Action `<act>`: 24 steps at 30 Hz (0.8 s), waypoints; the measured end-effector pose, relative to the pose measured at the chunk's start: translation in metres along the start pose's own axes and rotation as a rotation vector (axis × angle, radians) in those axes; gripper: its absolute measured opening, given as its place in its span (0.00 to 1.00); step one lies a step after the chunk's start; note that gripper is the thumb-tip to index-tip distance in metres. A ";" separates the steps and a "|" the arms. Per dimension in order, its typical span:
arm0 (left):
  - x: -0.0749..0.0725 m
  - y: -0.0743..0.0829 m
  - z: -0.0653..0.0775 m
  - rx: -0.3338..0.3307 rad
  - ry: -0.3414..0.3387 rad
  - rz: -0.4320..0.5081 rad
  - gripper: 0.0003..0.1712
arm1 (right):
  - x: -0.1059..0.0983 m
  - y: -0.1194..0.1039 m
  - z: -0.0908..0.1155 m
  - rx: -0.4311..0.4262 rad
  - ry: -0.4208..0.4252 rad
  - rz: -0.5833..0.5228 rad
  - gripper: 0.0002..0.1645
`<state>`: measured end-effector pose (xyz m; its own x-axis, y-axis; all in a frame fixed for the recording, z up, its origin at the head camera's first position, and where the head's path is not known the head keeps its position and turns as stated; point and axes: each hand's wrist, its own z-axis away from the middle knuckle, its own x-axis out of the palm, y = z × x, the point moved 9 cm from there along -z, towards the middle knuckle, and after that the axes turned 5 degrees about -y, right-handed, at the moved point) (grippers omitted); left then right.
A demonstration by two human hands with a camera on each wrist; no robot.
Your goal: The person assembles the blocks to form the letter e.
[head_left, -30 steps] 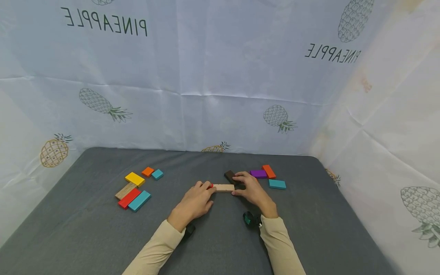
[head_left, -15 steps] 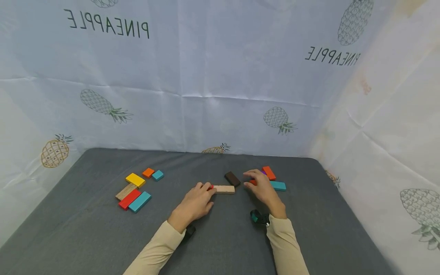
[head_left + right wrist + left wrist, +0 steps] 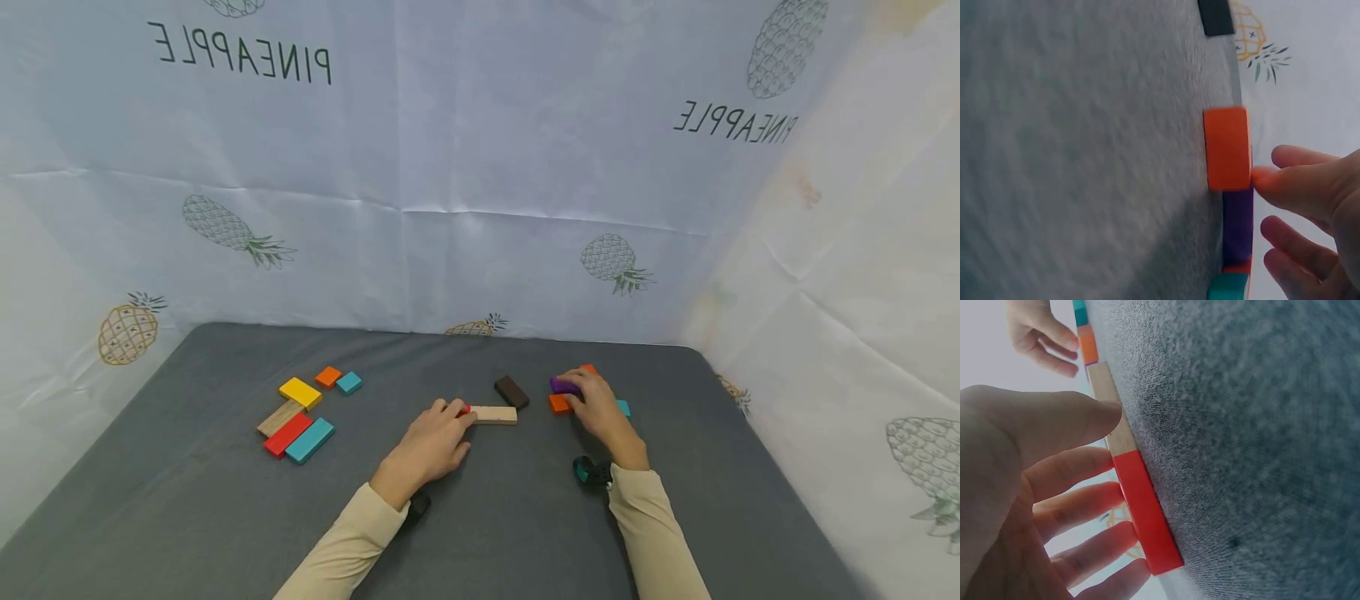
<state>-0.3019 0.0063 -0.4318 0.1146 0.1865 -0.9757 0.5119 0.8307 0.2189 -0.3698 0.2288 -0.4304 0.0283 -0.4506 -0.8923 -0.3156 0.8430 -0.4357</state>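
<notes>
My left hand (image 3: 429, 442) rests its fingertips on a red block (image 3: 1147, 512), thumb tip at a plain wooden block (image 3: 1124, 437). The two blocks lie end to end on the grey cloth. Most of the red one is hidden by the hand in the head view. On the right, my right hand (image 3: 603, 410) hovers over a purple block (image 3: 562, 386), fingers spread and slightly bent. Its thumb (image 3: 1266, 184) is at the edge of an orange block (image 3: 1227, 149); whether they touch I cannot tell. Nothing is gripped by this hand.
A dark brown block (image 3: 512, 392) lies between the hands. Partly behind the right hand are a teal block (image 3: 624, 407) and an orange-red block (image 3: 588, 367). Several blocks, including a yellow one (image 3: 300, 392), lie at left. A pineapple-print sheet (image 3: 480, 167) hangs behind the table.
My right hand has moved right, from the wooden block's end to the purple and orange blocks. The dark brown block is uncovered. The left hand stays in place.
</notes>
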 end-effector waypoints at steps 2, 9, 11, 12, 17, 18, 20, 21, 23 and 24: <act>0.000 0.000 0.000 0.001 -0.002 0.004 0.23 | -0.001 0.002 0.000 -0.011 -0.006 0.027 0.19; 0.000 0.000 0.000 0.006 -0.002 0.003 0.23 | -0.001 0.005 -0.003 -0.039 -0.038 0.095 0.20; 0.000 0.000 0.000 0.005 -0.003 0.004 0.23 | 0.000 0.005 -0.004 -0.041 -0.046 0.114 0.20; 0.000 0.000 0.000 0.005 -0.003 0.005 0.23 | 0.000 0.005 -0.005 -0.042 -0.048 0.118 0.20; 0.001 -0.001 0.000 0.004 -0.004 0.008 0.23 | -0.001 0.001 -0.008 -0.065 -0.036 0.125 0.20; 0.001 0.000 0.000 0.004 -0.003 0.007 0.23 | -0.002 0.000 -0.008 -0.072 -0.029 0.122 0.19; 0.001 0.000 0.000 0.004 -0.004 0.006 0.23 | -0.003 -0.003 -0.009 -0.093 -0.012 0.136 0.19; 0.001 0.000 0.000 0.003 -0.005 0.006 0.23 | -0.003 -0.004 -0.009 -0.097 -0.010 0.134 0.18; 0.001 0.000 0.000 0.002 -0.005 0.008 0.23 | -0.002 -0.005 -0.010 -0.098 -0.013 0.133 0.18; 0.000 0.000 0.001 0.001 -0.005 0.008 0.23 | -0.001 -0.004 -0.011 -0.092 -0.022 0.130 0.18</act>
<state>-0.3016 0.0058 -0.4322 0.1233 0.1902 -0.9740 0.5117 0.8287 0.2266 -0.3786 0.2222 -0.4264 0.0026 -0.3321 -0.9432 -0.4030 0.8629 -0.3050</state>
